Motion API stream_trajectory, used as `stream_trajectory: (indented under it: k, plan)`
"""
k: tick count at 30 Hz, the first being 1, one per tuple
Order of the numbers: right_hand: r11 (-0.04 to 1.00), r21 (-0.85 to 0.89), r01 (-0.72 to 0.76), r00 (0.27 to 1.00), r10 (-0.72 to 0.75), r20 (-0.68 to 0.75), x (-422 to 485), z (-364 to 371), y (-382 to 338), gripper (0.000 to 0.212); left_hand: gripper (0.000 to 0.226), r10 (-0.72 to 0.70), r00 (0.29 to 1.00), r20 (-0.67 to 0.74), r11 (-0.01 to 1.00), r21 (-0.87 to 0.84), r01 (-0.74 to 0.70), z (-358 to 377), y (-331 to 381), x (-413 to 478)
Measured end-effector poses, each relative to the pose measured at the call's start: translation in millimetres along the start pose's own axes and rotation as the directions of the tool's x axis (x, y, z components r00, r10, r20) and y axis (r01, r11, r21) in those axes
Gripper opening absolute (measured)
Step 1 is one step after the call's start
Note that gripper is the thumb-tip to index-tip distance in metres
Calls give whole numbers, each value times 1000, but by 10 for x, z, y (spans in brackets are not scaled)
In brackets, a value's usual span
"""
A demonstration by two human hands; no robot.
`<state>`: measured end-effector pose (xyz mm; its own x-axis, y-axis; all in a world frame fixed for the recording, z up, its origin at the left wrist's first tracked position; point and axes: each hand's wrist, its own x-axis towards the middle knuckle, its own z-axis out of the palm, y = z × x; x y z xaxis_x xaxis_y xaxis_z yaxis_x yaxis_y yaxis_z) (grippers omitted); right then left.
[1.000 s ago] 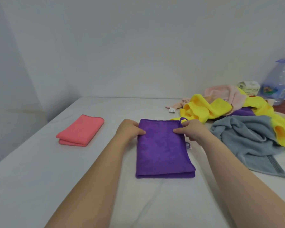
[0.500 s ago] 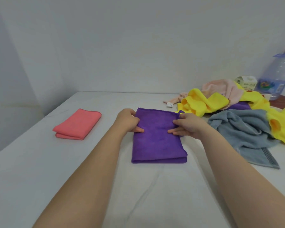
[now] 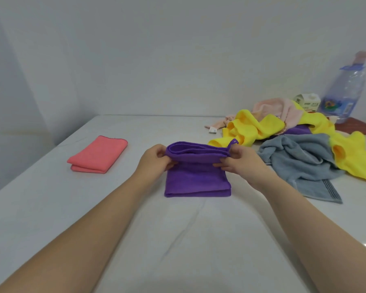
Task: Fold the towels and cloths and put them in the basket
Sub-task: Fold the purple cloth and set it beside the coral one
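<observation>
One folded coral-pink cloth (image 3: 97,154) lies flat at the left of the white bench (image 3: 40,218), well apart from everything else on my feed. In the middle, the left hand (image 3: 153,161) grips the far left corner of the purple microfibre cloth (image 3: 197,178), its fingers (image 3: 164,153) curled round the edge. The near part of that cloth rests on the bench in stacked layers. Its far edge is held up off the surface and arched over the rest, so I look straight into the layered fold. A small hanging loop (image 3: 232,142) stands up at the far right corner. The right hand (image 3: 243,163) pinches that corner, fingers clamped on the fabric just below the loop.

Further right I see a loose heap of unfolded pieces. A grey-blue towel (image 3: 300,163) lies nearest, just beside the right wrist, with a striped hem trailing toward me. A yellow cloth (image 3: 256,129) is draped behind and across it. A second purple cloth (image 3: 298,130) peeks out between them, and a pale pink towel (image 3: 277,108) sits at the back.

Behind the heap stands a small white carton (image 3: 307,102). To its right is a clear plastic water bottle (image 3: 344,94), with a dark red mat (image 3: 357,127) at its foot near the right edge
</observation>
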<state>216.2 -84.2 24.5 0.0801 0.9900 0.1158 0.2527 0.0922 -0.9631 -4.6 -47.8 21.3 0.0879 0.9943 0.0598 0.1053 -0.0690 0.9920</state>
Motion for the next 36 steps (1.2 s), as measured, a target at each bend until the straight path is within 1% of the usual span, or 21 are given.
stream_trajectory:
  k: [2,3,4,5,6,8,10,14,17,20,22,23,24,25,27,28,29,30,32,34,36]
  plan:
    - [998,-50,33,999,-31,31,-85,-18,37,14,19,-108,994,5,964,-243,106,-5,-13,-90]
    - [994,-101,50,998,-46,41,-115,-20,45,18,19,-166,986,27,908,-386,164,-12,-1,-131]
    - [986,-154,63,997,-55,53,-139,-16,46,22,17,-204,978,46,859,-470,201,-20,6,-160]
    - [980,-188,72,996,-61,65,-145,-8,43,26,16,-225,973,55,849,-479,223,-30,13,-170]
    - [976,-205,76,995,-62,74,-148,-8,41,30,15,-226,973,56,883,-409,229,-29,17,-182]
    - [973,-220,67,995,-47,93,-145,-14,29,33,19,-200,978,56,960,-187,207,-21,8,-195]
    - [964,-260,62,994,-35,108,-163,-25,-13,29,36,-164,985,58,986,-30,166,-22,0,-184]
    - [918,-371,142,987,-104,120,-189,-64,-69,29,54,-164,973,160,984,95,150,-118,29,-170]
    - [820,-542,185,981,-117,157,-166,-92,-71,29,58,-177,957,231,977,157,143,-150,65,-206]
    - [728,-651,217,973,-105,207,-154,-83,-63,20,59,-163,944,287,959,272,82,-143,104,-250]
    - [680,-698,223,970,-83,229,-168,-61,-64,21,48,-137,944,302,930,368,17,-137,138,-266]
    - [663,-714,227,968,-72,241,-177,-49,-63,22,36,-99,953,288,902,430,-37,-133,145,-271]
    - [653,-722,230,966,-63,251,-189,-40,-68,24,26,-35,966,258,843,527,-110,-123,147,-269]
    - [650,-725,227,965,-52,256,-198,-31,-75,25,24,47,974,221,741,646,-183,-110,127,-258]
    - [653,-726,216,967,-37,254,-208,-24,-94,25,34,229,958,170,509,818,-267,-55,62,-247]
    - [654,-726,213,967,-34,253,-210,-19,-102,26,36,300,936,182,430,850,-303,-18,47,-259]
    - [652,-727,214,967,-35,253,-213,-15,-113,28,37,334,913,232,369,860,-353,21,27,-266]
    - [646,-732,218,966,-36,255,-220,-9,-128,28,40,314,895,316,306,859,-410,58,-3,-271]
    - [623,-751,221,965,-27,261,-245,-13,-169,28,51,151,866,477,218,838,-500,106,-72,-289]
    - [597,-776,204,961,28,275,-260,-56,-210,27,58,-23,851,524,225,832,-506,103,-103,-321]
    - [557,-811,182,949,115,293,-275,-105,-272,23,61,-70,848,525,243,834,-496,97,-131,-346]
